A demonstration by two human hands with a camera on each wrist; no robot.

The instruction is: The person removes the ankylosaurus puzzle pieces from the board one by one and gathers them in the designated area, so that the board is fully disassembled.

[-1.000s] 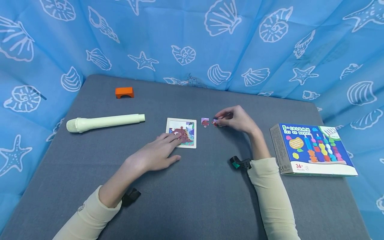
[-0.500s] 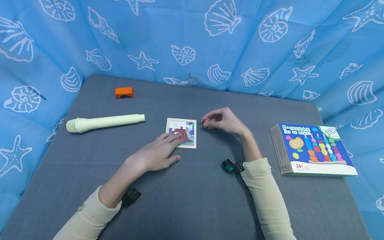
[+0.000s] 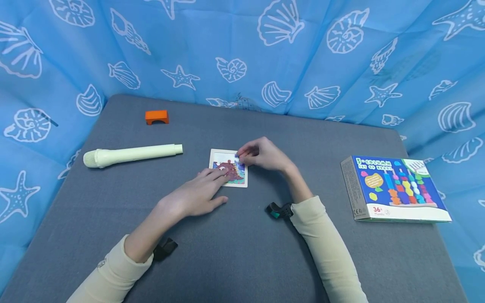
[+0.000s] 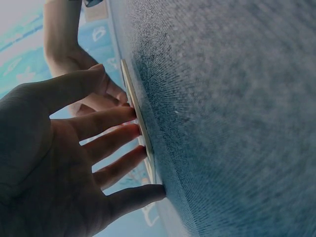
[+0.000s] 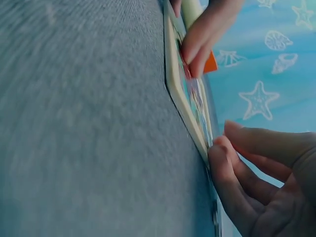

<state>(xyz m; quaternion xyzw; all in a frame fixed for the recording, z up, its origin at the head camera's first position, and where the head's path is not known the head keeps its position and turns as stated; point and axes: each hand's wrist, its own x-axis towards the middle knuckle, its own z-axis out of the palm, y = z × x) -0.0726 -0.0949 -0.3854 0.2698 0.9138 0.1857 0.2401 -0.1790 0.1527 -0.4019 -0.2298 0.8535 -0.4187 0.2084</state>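
A small jigsaw puzzle (image 3: 235,171) with a reddish-brown spiky dinosaur lies in a pale square tray (image 3: 246,179). The upper left of the tray shows white where no piece lies. My left hand (image 3: 198,191) rests its straight fingertips on the puzzle's left part, and the tray's thin edge (image 4: 138,106) shows under them in the left wrist view. At the tray's upper right corner is my right hand (image 3: 265,156), bent fingers right at a blue-purple puzzle piece (image 3: 237,155). Between its finger and thumb the right wrist view shows a small gap.
A pale green toy microphone (image 3: 132,155) lies left of the tray, with an orange arch block (image 3: 157,116) behind it. A bead-set box (image 3: 401,189) lies at the right. A blue shell-print curtain (image 3: 242,50) hangs behind the grey table (image 3: 235,252).
My right hand has moved left from two loose puzzle pieces to the tray's upper right corner. The pieces are now hidden behind it in the head view. The left hand has stayed still.
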